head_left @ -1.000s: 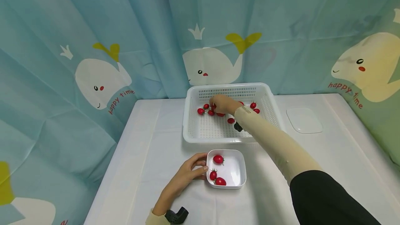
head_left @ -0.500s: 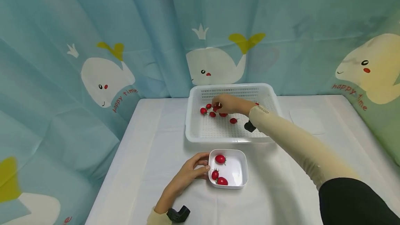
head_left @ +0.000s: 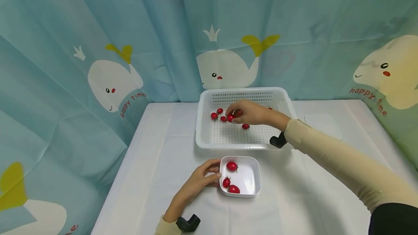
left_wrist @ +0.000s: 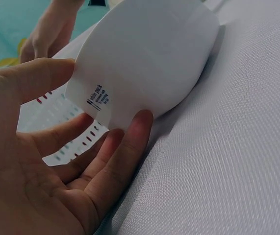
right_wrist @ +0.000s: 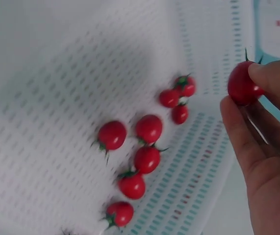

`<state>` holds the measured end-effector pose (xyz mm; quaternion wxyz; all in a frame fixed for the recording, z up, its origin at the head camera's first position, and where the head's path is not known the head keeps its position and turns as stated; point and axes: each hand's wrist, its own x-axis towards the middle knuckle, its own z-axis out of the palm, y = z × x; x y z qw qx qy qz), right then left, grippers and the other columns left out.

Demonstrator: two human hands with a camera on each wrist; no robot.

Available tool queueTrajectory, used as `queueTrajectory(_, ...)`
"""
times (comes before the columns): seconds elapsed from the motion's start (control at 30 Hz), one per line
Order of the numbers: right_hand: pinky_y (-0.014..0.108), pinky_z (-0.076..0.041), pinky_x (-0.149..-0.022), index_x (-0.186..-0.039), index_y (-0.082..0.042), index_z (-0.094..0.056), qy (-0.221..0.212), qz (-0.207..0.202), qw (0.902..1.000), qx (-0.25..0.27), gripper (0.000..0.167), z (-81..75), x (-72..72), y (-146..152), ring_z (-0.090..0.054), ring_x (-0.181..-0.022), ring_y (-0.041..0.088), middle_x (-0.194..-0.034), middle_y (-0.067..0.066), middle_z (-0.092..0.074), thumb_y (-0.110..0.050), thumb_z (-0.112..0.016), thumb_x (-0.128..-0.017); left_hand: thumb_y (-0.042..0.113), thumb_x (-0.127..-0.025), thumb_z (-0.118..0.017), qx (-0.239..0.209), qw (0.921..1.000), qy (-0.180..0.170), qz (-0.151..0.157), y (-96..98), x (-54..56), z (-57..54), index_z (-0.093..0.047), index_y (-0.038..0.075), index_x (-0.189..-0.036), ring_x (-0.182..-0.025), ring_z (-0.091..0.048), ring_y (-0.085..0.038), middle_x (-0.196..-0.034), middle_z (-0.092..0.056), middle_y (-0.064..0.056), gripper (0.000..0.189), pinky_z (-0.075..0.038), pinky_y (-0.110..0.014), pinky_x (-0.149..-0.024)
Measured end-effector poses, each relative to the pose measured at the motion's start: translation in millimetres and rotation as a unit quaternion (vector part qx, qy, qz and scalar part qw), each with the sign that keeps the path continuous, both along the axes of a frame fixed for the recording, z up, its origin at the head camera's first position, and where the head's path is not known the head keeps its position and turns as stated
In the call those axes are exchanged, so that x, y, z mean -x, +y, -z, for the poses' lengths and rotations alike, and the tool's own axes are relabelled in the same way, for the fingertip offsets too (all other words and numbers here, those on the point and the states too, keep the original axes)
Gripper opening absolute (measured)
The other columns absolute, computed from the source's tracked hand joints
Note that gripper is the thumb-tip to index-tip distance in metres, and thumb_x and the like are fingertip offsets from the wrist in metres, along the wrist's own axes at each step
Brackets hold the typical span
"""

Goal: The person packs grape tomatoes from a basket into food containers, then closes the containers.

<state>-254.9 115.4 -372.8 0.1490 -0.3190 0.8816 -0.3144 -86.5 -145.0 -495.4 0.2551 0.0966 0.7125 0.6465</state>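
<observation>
My left hand [head_left: 197, 181] holds the left side of a small square white box [head_left: 250, 177], thumb and fingers spread along its wall. Lettering shows on that wall in the left wrist view. Three cherry tomatoes [head_left: 232, 166] lie along the box's left side. Over a white slotted basket [head_left: 209, 141], my right hand [head_left: 251, 113] pinches one cherry tomato [right_wrist: 242, 84] between thumb and fingers, its green stem pointing up in the right wrist view. Several more tomatoes [right_wrist: 147, 159] are scattered on the basket floor below; in the head view the hand hides some.
A flat, clear square lid [head_left: 324, 125] lies on the white-covered table [head_left: 166, 162], to the right of the basket. Behind the table hangs a blue curtain [head_left: 163, 28] printed with whales. The basket stands near the table's back edge, with the box in front.
My right hand has drawn slightly back to the right, its forearm swinging right, and a cherry tomato now shows between its fingertips. The left hand stays on the box; the head view has shifted slightly.
</observation>
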Motion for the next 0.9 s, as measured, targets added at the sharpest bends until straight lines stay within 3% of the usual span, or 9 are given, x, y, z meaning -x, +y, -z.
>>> queueTrajectory(0.23,0.038,-0.064,-0.093,-0.124,-0.011,-0.072,0.005,-0.002,0.9971,0.076,0.030,-4.3,-20.7,11.2,-0.071,-0.105,0.021,-0.118,0.005,-0.073,-0.012,-0.077,-0.094,0.024,-0.103,-0.066,0.004,1.0000,0.000,0.000,0.0,0.9,-0.4,-0.047,0.007,-0.154,-0.114,-0.061,-0.017,-0.131,-0.060,-0.024,0.057,-0.064,-0.032,-0.091)
queueTrajectory(0.5,0.031,-0.062,-0.097,-0.128,-0.010,-0.070,-0.031,-0.015,0.9900,0.137,0.032,-4.1,-34.8,21.5,-0.069,-0.108,0.019,-0.122,0.004,-0.072,-0.009,-0.073,-0.096,0.024,-0.102,-0.066,0.003,1.0000,-0.003,-0.001,-0.6,1.6,1.8,-0.049,0.010,-0.153,-0.115,-0.061,-0.018,-0.127,-0.061,-0.018,0.055,-0.064,-0.031,-0.089)
queueTrajectory(0.7,0.024,-0.059,-0.094,-0.130,-0.013,-0.069,-0.063,0.000,0.9825,0.175,0.033,5.6,-48.5,24.8,-0.067,-0.109,0.022,-0.124,0.005,-0.071,-0.014,-0.073,-0.097,0.025,-0.102,-0.066,0.002,1.0000,-0.002,0.000,-0.7,1.4,0.9,-0.047,0.008,-0.154,-0.115,-0.061,-0.018,-0.130,-0.060,-0.021,0.057,-0.064,-0.032,-0.091)
queueTrajectory(0.9,0.025,-0.061,-0.091,-0.131,-0.010,-0.067,-0.080,0.015,0.9745,0.209,0.033,17.7,-63.9,24.0,-0.068,-0.105,0.024,-0.125,0.009,-0.070,-0.010,-0.071,-0.098,0.024,-0.103,-0.065,0.006,1.0000,-0.006,0.001,0.4,0.9,0.2,-0.047,0.009,-0.154,-0.116,-0.059,-0.018,-0.132,-0.059,-0.022,0.056,-0.063,-0.031,-0.091)
